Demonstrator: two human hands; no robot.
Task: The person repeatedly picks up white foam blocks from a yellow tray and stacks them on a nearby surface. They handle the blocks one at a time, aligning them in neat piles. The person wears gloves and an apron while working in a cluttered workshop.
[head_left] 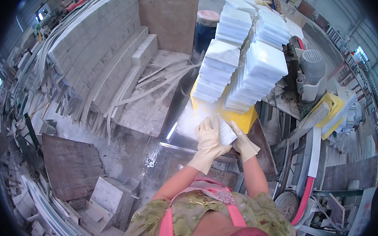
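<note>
Both my hands wear cream rubber gloves and meet over a small white stone tile block (226, 132) with fine lines along its edge, perhaps several thin tiles together. My left hand (208, 136) grips its left side, the fingers bent over the top. Around the block's right edge closes my right hand (244, 144), its fingers partly hidden. Underneath is a pale, wet work surface (187, 125). Just beyond my hands, tall stacks of white veined marble tiles, a left stack (220, 59) and a right stack (263, 64), rise from a yellow base (243, 118).
At the left, a long wall of grey-white stone blocks (93, 47) stands on a pallet, with loose pale straps (168, 73) trailing off. A grey motor (313, 65) and a yellow-framed machine part (329, 116) flank the right. A brown board (71, 167) leans at lower left.
</note>
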